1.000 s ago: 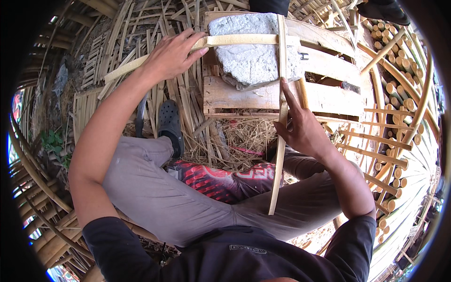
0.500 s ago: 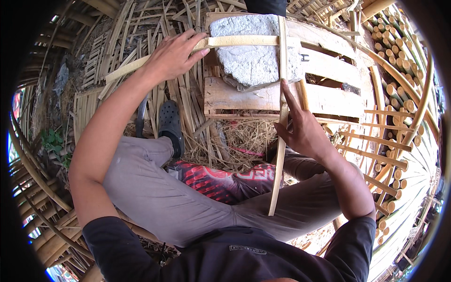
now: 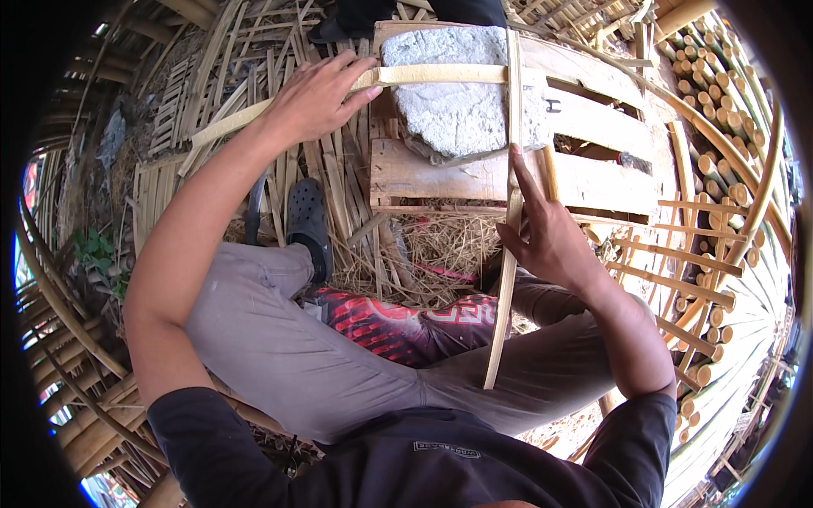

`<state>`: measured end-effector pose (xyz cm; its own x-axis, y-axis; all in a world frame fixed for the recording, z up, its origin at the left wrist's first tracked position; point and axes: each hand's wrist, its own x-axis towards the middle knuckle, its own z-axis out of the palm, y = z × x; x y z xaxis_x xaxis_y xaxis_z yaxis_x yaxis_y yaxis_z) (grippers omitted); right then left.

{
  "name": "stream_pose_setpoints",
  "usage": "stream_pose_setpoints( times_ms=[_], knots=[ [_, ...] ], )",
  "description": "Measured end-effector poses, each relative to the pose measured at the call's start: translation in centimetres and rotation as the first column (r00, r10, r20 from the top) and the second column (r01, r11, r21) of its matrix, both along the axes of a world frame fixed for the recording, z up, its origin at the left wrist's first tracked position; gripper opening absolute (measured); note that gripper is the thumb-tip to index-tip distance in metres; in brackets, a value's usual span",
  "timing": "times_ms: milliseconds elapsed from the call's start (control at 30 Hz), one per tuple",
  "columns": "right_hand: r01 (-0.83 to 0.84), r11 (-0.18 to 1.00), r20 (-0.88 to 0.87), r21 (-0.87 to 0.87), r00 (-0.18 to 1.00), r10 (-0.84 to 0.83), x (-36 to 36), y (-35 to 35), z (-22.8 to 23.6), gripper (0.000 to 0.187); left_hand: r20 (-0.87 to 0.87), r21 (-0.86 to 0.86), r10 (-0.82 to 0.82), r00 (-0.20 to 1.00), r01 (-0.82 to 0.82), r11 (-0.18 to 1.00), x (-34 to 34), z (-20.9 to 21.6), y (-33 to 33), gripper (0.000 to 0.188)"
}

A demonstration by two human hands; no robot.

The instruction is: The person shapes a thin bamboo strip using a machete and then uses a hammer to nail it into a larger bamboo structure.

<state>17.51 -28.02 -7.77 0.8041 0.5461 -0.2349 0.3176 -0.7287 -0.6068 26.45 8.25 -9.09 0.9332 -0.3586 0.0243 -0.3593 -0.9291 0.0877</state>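
Note:
A pale bamboo strip lies crosswise over a rough grey stone block. My left hand is closed round this strip just left of the block, its thumb towards the stone. The strip's other end runs out beneath my left forearm. A second bamboo strip crosses it near the block's right side and extends towards me over my lap. My right hand grips that strip below the block, thumb against it and index finger stretched along it. Beside this hand is a wooden handle, partly hidden.
The block rests on a slatted wooden platform, where a dark-handled tool lies at the right. Cut bamboo poles are stacked far right. Split bamboo and straw litter the ground. Dark clothing shows at the top.
The dark clothing at the top edge now spreads further left. Both hands keep nearly the same places and holds; the block and strips appear shifted very slightly right.

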Motion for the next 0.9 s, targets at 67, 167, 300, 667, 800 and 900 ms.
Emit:
stream_pose_setpoints(
  times_ms=[67, 167, 300, 667, 800, 900],
  knots=[
    [-0.007, 1.0, 0.006, 0.004, 1.0, 0.007, -0.03, 0.0, 0.08, 0.105, 0.013, 0.006, 0.0, 1.0, 0.0, 1.0, -0.05, -0.17, 0.0, 0.059],
    [-0.011, 1.0, 0.011, -0.01, 1.0, 0.011, -0.01, 0.08, 0.31, 0.105, 0.135, -0.026, -0.06, 0.989, 0.064, 0.998, -0.07, -0.65, 0.05, 0.053],
    [-0.027, 1.0, 0.045, 0.002, 0.999, 0.027, 0.01, -0.1, 0.11, 0.105, 0.116, -0.015, -0.066, 0.991, 0.068, 0.998, 0.07, -0.64, 0.05, 0.054],
    [-0.015, 1.0, 0.019, -0.019, 1.0, 0.015, 0.1, 0.01, 0.39, 0.106, 0.047, 0.002, -0.023, 0.999, 0.023, 1.0, -0.03, -0.21, -0.22, 0.058],
    [-0.017, 1.0, 0.015, -0.015, 1.0, 0.017, 0.05, -0.1, 0.24, 0.107, 0.055, -0.025, -0.04, 0.998, 0.042, 0.999, 0.04, -0.01, -0.35, 0.055],
    [-0.009, 0.999, 0.003, -0.042, 1.0, 0.01, 0.06, -0.07, 0.36, 0.107, 0.086, -0.047, -0.062, 0.994, 0.066, 0.997, 0.09, -0.15, -0.26, 0.053]
  ],
)
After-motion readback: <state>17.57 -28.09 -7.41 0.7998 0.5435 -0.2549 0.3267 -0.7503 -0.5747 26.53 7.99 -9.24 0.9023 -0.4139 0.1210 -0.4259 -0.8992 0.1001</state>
